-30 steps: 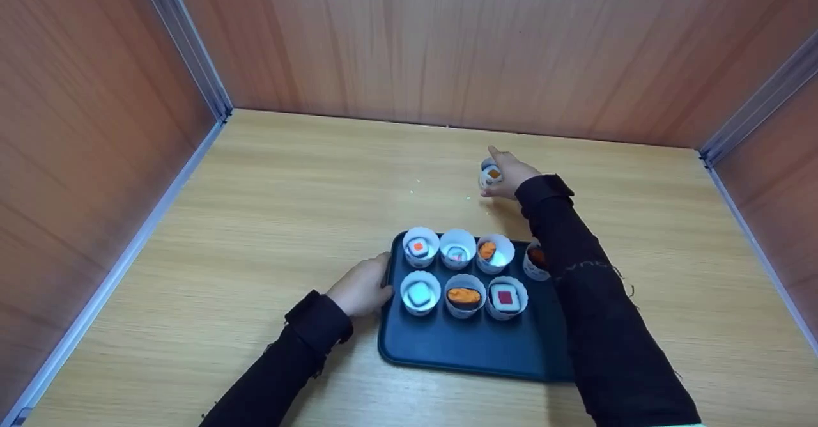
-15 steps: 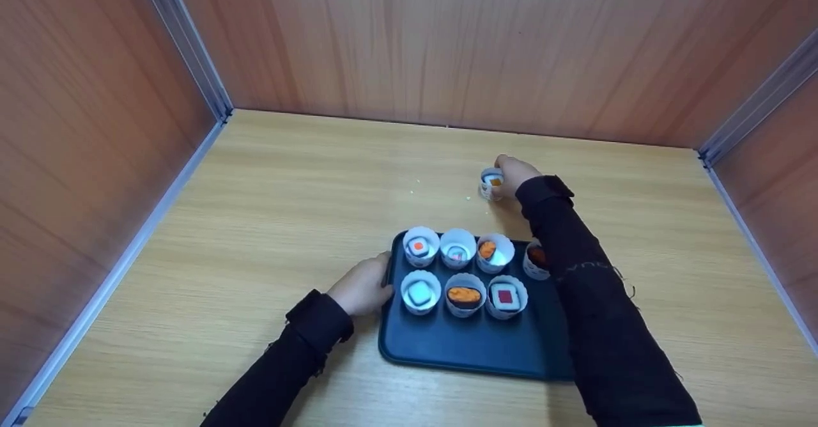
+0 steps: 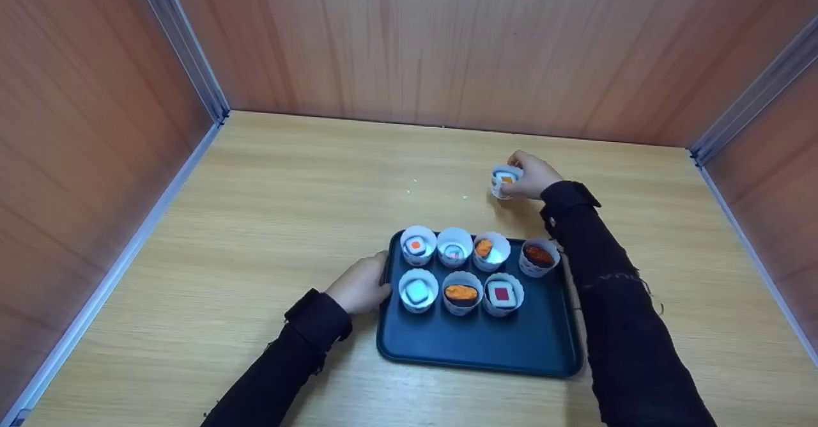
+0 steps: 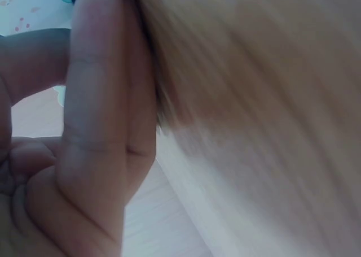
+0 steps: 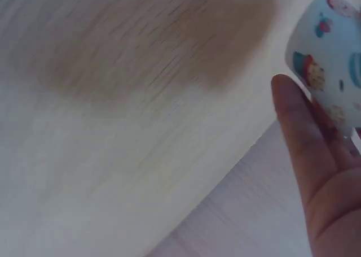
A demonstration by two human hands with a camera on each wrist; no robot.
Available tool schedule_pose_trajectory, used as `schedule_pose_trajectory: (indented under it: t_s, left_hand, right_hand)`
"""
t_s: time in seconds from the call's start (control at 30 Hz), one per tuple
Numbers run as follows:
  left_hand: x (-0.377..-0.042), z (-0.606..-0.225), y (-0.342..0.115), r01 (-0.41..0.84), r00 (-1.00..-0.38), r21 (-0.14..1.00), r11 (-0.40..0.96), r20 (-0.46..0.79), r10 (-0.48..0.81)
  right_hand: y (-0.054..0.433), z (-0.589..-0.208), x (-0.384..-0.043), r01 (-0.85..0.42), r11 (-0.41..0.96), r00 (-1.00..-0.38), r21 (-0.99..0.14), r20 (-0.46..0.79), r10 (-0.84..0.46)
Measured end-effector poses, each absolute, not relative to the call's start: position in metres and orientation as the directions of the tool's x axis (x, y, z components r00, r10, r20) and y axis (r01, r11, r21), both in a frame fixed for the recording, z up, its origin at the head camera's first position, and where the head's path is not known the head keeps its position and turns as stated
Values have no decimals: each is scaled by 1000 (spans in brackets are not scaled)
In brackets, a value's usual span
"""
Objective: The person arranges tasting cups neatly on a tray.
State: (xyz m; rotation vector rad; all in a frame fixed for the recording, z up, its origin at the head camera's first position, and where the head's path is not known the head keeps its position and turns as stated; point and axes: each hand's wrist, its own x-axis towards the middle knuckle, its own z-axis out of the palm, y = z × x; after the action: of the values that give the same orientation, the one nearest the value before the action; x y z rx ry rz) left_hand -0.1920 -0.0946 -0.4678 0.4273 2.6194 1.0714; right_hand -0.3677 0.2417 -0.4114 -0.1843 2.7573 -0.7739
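Note:
Beyond the tray, in the head view, my right hand (image 3: 534,176) holds a small white paper cup (image 3: 498,186) upright by its side. A pale square piece with an orange patch (image 3: 506,179) shows inside it. The right wrist view shows the cup's printed wall (image 5: 324,53) and my fingers (image 5: 304,138) against it, clear of the tabletop. My left hand (image 3: 359,284) grips the left rim of a dark tray (image 3: 479,350); its fingers (image 4: 93,99) are near in the left wrist view. Cups with coloured pieces stand on the tray, including an orange one (image 3: 461,294).
Several cups form two rows, with a dark-red-filled cup (image 3: 538,257) at the back right. Wood-grain panels (image 3: 434,43) wall the wooden table (image 3: 255,190) at the back and sides. Tiny pale specks (image 3: 412,187) lie beyond the tray.
My right hand has drawn slightly right with the cup, and its fingers have closed more around it. The right sleeve has shifted right, uncovering the back-right cup. My left hand stays at the rim.

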Motion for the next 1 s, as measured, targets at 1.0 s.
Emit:
schedule_pose_trajectory:
  t_s: [1.0]
  left_hand:
    - [-201, -469, -98, 142, -924, 687, 712, -165, 344]
  right_hand:
    - [299, -377, -231, -280, 662, -951, -695, 108, -289]
